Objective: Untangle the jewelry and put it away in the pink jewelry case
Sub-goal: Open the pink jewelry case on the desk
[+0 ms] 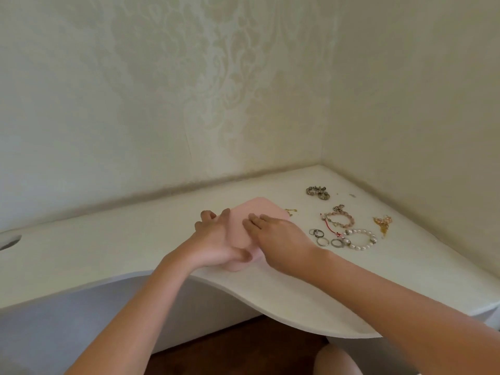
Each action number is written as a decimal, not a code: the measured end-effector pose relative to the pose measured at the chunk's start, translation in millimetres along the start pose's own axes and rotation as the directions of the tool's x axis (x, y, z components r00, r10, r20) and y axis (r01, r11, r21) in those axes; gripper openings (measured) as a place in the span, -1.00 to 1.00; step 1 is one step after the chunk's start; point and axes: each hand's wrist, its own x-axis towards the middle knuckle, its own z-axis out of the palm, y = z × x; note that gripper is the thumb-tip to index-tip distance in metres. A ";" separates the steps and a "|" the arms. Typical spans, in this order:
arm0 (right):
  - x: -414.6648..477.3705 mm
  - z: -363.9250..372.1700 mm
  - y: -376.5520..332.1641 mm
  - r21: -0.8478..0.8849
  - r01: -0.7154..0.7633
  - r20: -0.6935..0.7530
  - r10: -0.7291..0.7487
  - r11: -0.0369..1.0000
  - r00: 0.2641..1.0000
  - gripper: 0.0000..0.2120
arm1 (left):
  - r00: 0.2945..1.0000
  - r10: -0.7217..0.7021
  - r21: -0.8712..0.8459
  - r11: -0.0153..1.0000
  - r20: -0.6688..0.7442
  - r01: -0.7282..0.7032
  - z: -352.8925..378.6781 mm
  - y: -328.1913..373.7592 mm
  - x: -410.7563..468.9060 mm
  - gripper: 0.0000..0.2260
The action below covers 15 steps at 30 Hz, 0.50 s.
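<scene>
Two hands on the pink case (266, 209), near the front edge of the white worktop (135, 239). Left hand (216, 239) at the 9 o'clock side of the case, fingers (207, 215) curled round the edge and thumb at the near side, clamped on the case, likely to stop any sliding. Right hand (278, 234) flat on top, fingers (253, 221) straight and close together, pressing down and gripping nothing. Lid shut, so nothing put away yet, by the look of things. Probably getting ready to open up: one hand to hold, one to steady the lid.

All the jewelry out on the worktop, around 3 o'clock from the case, well apart from both hands. Small gold bit (291, 211) just beside the case at 2 o'clock. Dark bracelet (318, 192) farthest back, at 1 o'clock. Pink bead bracelet (339, 219) at 3 o'clock, with a red cord (331, 227) touching, maybe tangled, hard to tell. Pearl bracelet (361, 239) just in front of that, at 4 o'clock. A few silver rings (322, 241) between the case and the pearls, one ring touching the pearl bracelet. Gold dangly pieces (382, 224) farthest out at 3 o'clock, too small to tell how knotted. Everything spread on the right-hand side, so easy to pick up one by one after opening the case.
</scene>
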 end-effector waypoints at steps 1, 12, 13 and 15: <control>-0.8 -7.9 6.0 0.049 0.026 0.018 -0.027 0.998 0.999 -0.58 | 1.000 0.011 -0.001 1.000 0.014 -0.011 -1.7 -1.1 -1.5 -0.26; 11.5 -59.0 49.3 0.737 -0.072 -0.093 0.207 0.672 0.974 -0.79 | 0.965 0.103 -0.182 0.982 0.240 -0.059 -62.5 -18.7 2.7 -0.33; 16.3 -58.0 51.0 0.768 -0.064 -0.128 0.251 0.637 0.960 -0.77 | 0.977 0.098 -0.189 0.980 0.189 -0.062 -65.4 -21.8 5.4 -0.31; 27.2 -53.0 54.5 0.778 -0.038 -0.204 0.310 0.627 0.928 -0.71 | 0.996 0.073 -0.233 0.971 0.042 -0.062 -65.7 -28.4 10.7 -0.30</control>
